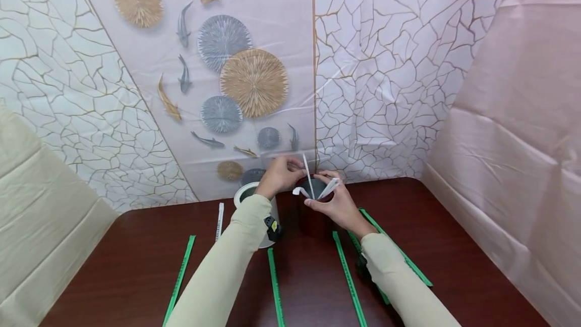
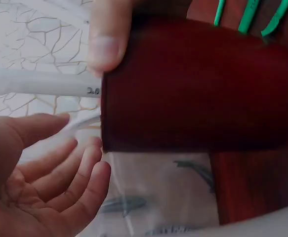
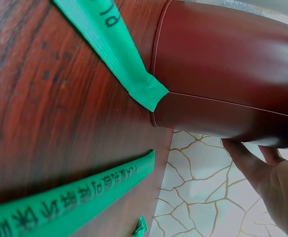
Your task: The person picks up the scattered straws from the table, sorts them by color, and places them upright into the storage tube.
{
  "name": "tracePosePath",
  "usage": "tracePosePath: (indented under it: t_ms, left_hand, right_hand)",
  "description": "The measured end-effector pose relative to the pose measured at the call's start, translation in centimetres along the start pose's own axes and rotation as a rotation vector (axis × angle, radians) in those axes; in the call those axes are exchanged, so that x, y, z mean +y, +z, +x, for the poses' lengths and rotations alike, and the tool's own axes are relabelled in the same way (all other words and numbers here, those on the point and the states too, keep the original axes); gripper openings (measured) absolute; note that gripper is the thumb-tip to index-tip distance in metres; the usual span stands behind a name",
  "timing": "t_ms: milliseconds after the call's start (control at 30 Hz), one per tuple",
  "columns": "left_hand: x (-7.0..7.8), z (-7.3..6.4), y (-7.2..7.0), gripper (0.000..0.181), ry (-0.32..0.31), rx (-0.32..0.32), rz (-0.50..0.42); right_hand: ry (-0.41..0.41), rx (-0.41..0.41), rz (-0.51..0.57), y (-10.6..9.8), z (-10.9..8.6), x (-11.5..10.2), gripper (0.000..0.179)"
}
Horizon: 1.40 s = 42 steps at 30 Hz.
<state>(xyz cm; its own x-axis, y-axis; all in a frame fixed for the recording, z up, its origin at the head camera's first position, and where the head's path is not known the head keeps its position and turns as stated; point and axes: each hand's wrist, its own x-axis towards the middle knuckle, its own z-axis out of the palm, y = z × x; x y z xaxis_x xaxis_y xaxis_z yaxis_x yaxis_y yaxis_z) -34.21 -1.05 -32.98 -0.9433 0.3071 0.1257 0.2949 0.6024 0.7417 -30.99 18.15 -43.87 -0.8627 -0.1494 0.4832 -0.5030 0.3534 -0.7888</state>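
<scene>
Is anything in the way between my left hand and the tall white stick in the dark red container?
Nothing visible is. The left hand is right beside the tall white stick. The right hand grips the dark red container at its rim, leaving that side open.

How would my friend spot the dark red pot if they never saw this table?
Start at the far edge of the brown table, by the patterned wall cloth. There the right hand grips the red pot by its top, where white strips poke out. Its dark red outside sets it apart from the white container beside it.
</scene>
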Motion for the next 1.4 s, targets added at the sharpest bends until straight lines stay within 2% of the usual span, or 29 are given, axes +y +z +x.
tracePosePath:
  t_ms: [133, 233, 333, 433, 500, 600, 667, 767, 900, 967, 1100, 1233, 1400]
  left_hand:
    - [-0.3, -0.9, -2.0, 0.029, -0.004, 0.036, 0.026]
    - [-0.1, -2.1, -4.7, 0.03, 0.024, 0.047, 0.008]
    - [-0.2, -4.0, -8.0, 0.029, 0.026, 0.039, -0.033]
    - [-0.3, -5.8, -10.7, 0.03, -0.004, 0.008, -0.084]
    - [-0.7, -6.8, -12.1, 0.031, -0.036, -0.016, -0.084]
    - [-2.4, -8.0, -13.2, 0.032, -0.104, -0.041, -0.065]
    - [-4.5, -8.7, -13.4, 0.034, -0.159, -0.048, -0.061]
    - [-8.3, -9.7, -12.9, 0.036, -0.257, -0.035, -0.072]
    - [-13.2, -10.9, -11.5, 0.033, -0.408, 0.036, -0.068]
    - [-14.8, -10.8, -10.4, 0.03, -0.46, 0.073, -0.048]
    - [-16.9, -10.6, -8.8, 0.022, -0.494, 0.139, 0.061]
    - [-18.0, -10.5, -7.8, 0.017, -0.493, 0.157, 0.195]
    - [-18.8, -10.5, -6.4, 0.051, -0.466, 0.15, 0.316]
  right_hand:
    - [-0.016, 0.008, -0.019, 0.2, 0.1, 0.2, 0.07]
    - [-0.025, 0.015, -0.03, -0.1, 0.2, 0.3, 0.07]
    - [-0.024, 0.006, -0.02, 0.0, 0.2, 0.4, 0.071]
    - [-0.02, 0.015, -0.03, -0.4, 0.2, 0.4, 0.071]
    - [-0.019, 0.03, -0.045, -0.9, 0.2, 0.3, 0.07]
    - [-0.006, 0.038, -0.057, -1.3, 0.1, 0.3, 0.07]
    - [0.003, 0.032, -0.065, -1.3, 0.1, 0.3, 0.07]
    - [0.012, 0.017, -0.064, -0.9, 0.2, 0.3, 0.071]
    - [0.008, 0.002, -0.049, 0.2, 0.3, 0.1, 0.072]
    - [0.004, 0.009, -0.051, 0.0, 0.2, 0.1, 0.072]
    - [-0.008, 0.019, -0.055, -0.1, 0.0, 0.0, 0.072]
    - [-0.012, 0.019, -0.05, -0.1, 0.0, -0.2, 0.071]
    - [-0.011, 0.012, -0.045, 0.1, 0.1, -0.1, 0.07]
